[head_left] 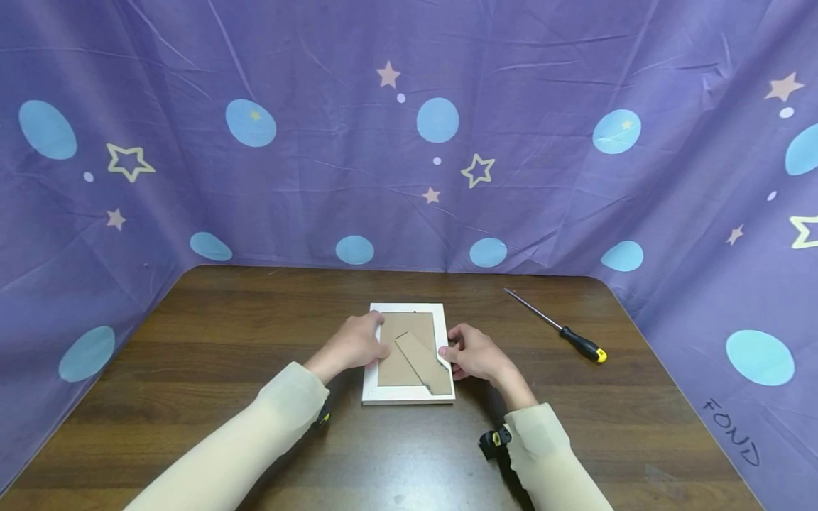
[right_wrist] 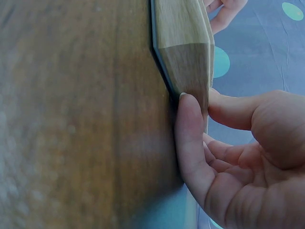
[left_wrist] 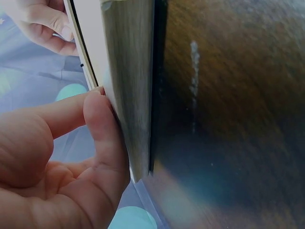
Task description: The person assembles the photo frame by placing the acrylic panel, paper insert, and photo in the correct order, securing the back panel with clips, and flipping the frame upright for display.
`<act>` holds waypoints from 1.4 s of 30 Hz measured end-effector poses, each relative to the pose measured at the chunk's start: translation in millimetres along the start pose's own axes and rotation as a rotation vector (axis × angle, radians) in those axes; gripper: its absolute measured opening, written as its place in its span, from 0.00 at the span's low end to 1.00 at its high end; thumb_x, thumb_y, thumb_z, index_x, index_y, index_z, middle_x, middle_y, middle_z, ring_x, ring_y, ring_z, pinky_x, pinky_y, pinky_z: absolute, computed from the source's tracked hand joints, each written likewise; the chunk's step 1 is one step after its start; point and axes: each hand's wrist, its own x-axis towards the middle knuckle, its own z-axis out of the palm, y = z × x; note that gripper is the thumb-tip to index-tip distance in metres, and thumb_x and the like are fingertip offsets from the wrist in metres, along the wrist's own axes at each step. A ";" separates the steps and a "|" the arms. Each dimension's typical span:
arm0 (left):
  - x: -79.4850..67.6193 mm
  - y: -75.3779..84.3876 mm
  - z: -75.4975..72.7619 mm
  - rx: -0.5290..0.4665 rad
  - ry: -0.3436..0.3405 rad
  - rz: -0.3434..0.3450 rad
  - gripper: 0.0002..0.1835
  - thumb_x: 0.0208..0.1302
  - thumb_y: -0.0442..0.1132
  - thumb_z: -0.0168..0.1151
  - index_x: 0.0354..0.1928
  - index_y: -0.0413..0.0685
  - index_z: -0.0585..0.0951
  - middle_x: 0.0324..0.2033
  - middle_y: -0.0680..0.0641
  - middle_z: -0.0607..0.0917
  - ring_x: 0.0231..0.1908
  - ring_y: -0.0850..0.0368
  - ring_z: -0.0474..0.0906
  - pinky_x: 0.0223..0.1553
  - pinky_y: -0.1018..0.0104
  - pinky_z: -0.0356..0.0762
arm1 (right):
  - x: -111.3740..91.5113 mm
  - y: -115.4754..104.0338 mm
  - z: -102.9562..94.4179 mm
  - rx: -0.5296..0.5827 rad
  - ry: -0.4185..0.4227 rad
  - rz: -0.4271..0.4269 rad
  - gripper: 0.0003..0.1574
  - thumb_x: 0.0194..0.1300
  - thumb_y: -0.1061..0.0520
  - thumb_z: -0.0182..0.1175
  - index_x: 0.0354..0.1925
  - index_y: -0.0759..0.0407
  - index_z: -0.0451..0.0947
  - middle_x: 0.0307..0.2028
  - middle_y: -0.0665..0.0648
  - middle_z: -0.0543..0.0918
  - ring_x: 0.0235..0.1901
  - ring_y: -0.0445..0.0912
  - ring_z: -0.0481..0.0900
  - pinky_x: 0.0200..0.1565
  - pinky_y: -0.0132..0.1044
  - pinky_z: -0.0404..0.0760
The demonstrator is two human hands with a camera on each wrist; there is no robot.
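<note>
1. Picture frame [head_left: 396, 365] lies at the middle of the dark wooden table [head_left: 255, 319], back upward, with the screwdriver [head_left: 581, 344] well apart to its right.
2. The person's left hand [head_left: 350, 344] pinches the frame's left side, thumb and a finger bent onto the rim.
3. The right hand [head_left: 476, 353] grips the opposite side lower down, thumb on top and another finger against the outer edge.
4. The border looks rigid, its pale grained edge suggesting wood or a wood-like finish; the whole is probably light enough for two pinching hands.
5. The brown backing panel [head_left: 418, 323] and the slanting stand [head_left: 423, 358] look like thin board, likely stiff but easily creased, so neither makes a good handle.
6. The thick side rails seem the soundest hold, one per hand; their smooth look may let fingertips slide a little.
7. The face beneath is hidden, so whether it carries breakable glass, or sits perfectly flat along the dark strip below, cannot be told.
</note>
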 end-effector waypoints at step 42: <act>-10.3 -35.7 -8.9 -0.466 -0.031 -0.060 0.41 0.63 0.29 0.73 0.76 0.32 0.65 0.43 0.36 0.84 0.35 0.48 0.86 0.41 0.59 0.90 | 3.1 3.9 0.9 0.018 0.003 0.007 0.21 0.75 0.64 0.64 0.60 0.72 0.72 0.37 0.61 0.75 0.31 0.51 0.83 0.34 0.45 0.92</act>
